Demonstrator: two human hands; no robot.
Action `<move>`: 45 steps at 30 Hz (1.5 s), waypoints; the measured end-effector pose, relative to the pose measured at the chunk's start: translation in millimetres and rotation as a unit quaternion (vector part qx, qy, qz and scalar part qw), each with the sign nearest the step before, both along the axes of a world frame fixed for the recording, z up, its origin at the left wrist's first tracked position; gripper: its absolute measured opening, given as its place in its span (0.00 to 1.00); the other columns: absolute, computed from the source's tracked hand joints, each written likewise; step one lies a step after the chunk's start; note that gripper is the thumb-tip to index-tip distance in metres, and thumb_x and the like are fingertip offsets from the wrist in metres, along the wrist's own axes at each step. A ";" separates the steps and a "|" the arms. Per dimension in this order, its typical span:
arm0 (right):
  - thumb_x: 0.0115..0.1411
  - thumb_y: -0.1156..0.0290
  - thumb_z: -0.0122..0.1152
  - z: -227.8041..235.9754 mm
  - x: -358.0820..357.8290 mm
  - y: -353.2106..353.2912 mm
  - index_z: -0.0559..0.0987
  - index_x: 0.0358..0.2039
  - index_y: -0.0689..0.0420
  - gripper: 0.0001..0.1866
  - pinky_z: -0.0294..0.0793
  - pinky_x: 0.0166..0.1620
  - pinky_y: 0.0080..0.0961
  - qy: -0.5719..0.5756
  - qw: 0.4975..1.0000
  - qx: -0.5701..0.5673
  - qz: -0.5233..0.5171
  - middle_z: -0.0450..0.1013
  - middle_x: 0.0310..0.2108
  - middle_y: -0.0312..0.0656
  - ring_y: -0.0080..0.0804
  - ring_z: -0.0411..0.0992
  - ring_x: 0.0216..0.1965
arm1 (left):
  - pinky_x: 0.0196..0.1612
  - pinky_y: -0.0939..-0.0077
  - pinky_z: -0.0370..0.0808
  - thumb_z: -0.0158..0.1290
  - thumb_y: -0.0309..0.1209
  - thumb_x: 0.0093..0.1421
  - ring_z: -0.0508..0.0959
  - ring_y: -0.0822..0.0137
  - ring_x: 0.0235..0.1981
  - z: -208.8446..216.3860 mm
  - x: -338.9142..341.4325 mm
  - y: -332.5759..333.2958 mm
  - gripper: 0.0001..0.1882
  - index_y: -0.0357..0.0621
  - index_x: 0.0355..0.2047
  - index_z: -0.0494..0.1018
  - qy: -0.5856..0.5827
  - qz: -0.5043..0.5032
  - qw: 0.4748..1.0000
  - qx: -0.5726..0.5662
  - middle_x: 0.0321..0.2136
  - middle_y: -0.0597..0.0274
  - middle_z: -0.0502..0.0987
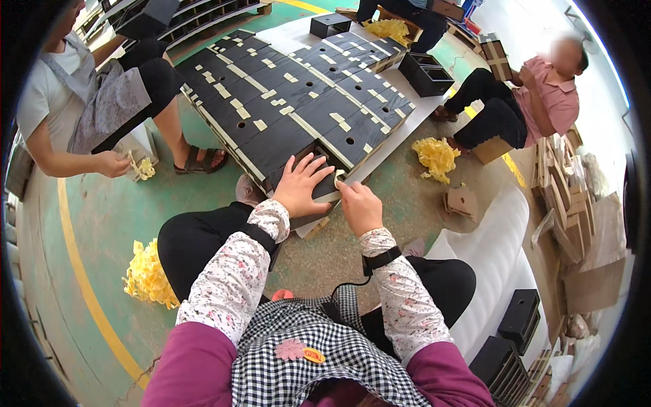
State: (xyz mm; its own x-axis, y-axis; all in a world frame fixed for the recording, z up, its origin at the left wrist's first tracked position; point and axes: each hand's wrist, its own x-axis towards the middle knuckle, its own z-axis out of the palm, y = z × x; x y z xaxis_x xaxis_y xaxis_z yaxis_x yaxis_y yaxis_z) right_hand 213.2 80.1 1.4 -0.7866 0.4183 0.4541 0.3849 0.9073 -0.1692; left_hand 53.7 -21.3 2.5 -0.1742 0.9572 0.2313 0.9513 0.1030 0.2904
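Note:
My left hand (302,188) lies with fingers spread on a black box (324,189) at the near corner of a large low block of black boxes (271,102). Beside it, my right hand (361,207) is closed in a pinch at the box's right edge. A small piece of pale yellow tape (338,178) shows at the fingertips, stuck or resting along that edge. Many similar tape pieces and several round holes dot the tops of the boxes.
A person sits at left holding crumpled tape (142,167); another at right holds a taped box (496,57). Yellow tape heaps lie on the floor at left (150,274) and right (436,159). White foam sheeting (485,254) and black boxes (519,317) are at lower right.

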 end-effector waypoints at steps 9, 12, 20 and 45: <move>0.49 0.72 0.55 6.2 3.8 4.7 0.72 0.43 0.55 0.18 0.73 0.30 0.26 -0.118 0.989 0.078 0.048 0.68 0.27 0.36 0.31 0.71 0.30 | 0.63 0.51 0.44 0.55 0.54 0.46 0.50 0.56 0.64 -5.0 11.7 2.4 0.41 0.57 0.59 0.58 -0.013 0.078 0.997 0.008 0.61 0.60 0.55; 0.51 0.71 0.53 12.9 2.7 -0.8 0.72 0.43 0.59 0.17 0.73 0.32 0.25 -0.155 0.983 0.083 0.051 0.69 0.29 0.37 0.32 0.71 0.32 | 0.63 0.51 0.44 0.55 0.54 0.47 0.49 0.57 0.64 -4.0 11.9 1.9 0.41 0.57 0.60 0.57 -0.013 0.086 0.996 -0.004 0.61 0.60 0.54; 0.51 0.72 0.54 9.5 11.7 -12.1 0.72 0.44 0.57 0.17 0.74 0.33 0.28 -0.126 0.991 -0.007 0.036 0.70 0.30 0.37 0.33 0.72 0.33 | 0.63 0.51 0.43 0.53 0.56 0.47 0.49 0.57 0.64 -2.9 17.4 -0.9 0.41 0.58 0.60 0.57 0.001 0.104 0.995 -0.009 0.62 0.61 0.54; 0.59 0.67 0.51 66.9 55.2 -65.6 0.76 0.44 0.62 0.16 0.72 0.38 0.28 -0.117 0.816 -0.548 0.142 0.76 0.33 0.50 0.38 0.74 0.32 | 0.52 0.61 0.67 0.44 0.48 0.60 0.62 0.56 0.57 -2.2 -14.8 0.6 0.27 0.64 0.60 0.57 0.003 0.052 0.997 -0.052 0.62 0.64 0.55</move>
